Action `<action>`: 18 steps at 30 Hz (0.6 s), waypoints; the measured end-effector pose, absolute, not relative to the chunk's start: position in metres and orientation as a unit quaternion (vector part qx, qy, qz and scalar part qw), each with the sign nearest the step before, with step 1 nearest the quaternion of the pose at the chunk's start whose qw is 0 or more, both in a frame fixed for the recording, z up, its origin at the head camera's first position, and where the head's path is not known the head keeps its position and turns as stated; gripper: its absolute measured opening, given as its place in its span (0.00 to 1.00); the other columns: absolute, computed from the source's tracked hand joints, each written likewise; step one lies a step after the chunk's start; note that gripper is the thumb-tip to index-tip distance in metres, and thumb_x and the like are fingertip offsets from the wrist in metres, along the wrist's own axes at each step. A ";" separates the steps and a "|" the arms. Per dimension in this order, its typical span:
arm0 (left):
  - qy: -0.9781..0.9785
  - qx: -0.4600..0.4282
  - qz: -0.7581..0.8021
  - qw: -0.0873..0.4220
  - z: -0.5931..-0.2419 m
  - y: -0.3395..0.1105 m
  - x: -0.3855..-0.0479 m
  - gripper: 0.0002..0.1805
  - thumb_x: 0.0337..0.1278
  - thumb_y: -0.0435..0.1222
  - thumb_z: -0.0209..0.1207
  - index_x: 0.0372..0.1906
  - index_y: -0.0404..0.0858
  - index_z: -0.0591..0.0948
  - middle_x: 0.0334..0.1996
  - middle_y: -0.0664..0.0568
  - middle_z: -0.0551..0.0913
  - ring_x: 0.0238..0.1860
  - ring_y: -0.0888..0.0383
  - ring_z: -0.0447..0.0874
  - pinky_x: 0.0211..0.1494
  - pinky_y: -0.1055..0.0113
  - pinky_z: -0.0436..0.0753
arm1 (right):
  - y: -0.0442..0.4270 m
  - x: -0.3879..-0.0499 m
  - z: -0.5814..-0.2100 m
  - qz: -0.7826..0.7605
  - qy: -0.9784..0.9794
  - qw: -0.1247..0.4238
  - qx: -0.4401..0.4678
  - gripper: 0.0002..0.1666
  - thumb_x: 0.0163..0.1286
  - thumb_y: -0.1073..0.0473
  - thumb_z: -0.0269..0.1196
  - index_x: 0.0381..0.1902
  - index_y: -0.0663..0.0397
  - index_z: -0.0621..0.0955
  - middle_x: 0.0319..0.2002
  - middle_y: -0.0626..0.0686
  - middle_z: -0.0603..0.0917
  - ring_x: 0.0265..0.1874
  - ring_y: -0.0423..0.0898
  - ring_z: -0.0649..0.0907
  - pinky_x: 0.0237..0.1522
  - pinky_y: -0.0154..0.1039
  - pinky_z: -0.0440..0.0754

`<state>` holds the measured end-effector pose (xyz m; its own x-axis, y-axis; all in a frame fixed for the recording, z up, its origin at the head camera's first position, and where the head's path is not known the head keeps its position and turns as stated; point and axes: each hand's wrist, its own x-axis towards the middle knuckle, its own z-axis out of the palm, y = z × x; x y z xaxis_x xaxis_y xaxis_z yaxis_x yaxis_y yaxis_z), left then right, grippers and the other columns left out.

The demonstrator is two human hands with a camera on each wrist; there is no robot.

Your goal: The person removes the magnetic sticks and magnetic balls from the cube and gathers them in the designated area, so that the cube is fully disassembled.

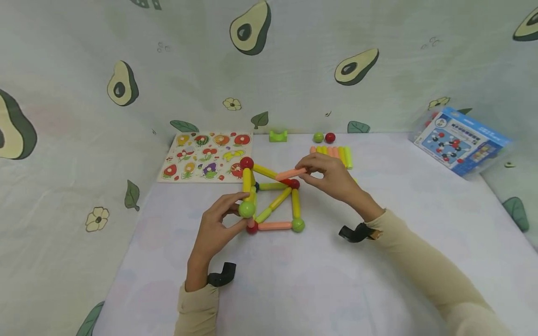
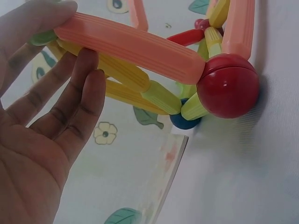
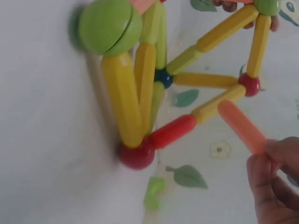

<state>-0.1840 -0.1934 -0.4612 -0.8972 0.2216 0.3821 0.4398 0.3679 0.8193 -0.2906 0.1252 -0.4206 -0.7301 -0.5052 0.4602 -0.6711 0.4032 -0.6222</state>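
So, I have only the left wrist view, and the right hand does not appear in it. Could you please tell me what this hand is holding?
Observer: The right hand pinches a pink rod near one end.
Operator: Thank you. And are there any balls lying apart from the rod frame?
Observer: Yes, a green ball and a red ball lie side by side near the far edge of the table.
Operator: I understand. What is visible at the far right, please?
Observer: In the head view, a blue-and-white box is there, in clear plastic.
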 end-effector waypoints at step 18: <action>-0.825 -0.194 -0.522 0.101 -0.460 -0.194 -0.182 0.35 0.51 0.33 0.74 0.66 0.55 0.77 0.56 0.60 0.78 0.43 0.60 0.82 0.54 0.59 0.83 | 0.205 -0.303 -0.430 0.347 -0.893 0.174 0.227 0.18 0.61 0.68 0.73 0.50 0.60 0.83 0.47 0.54 0.83 0.39 0.46 0.85 0.48 0.39 0.84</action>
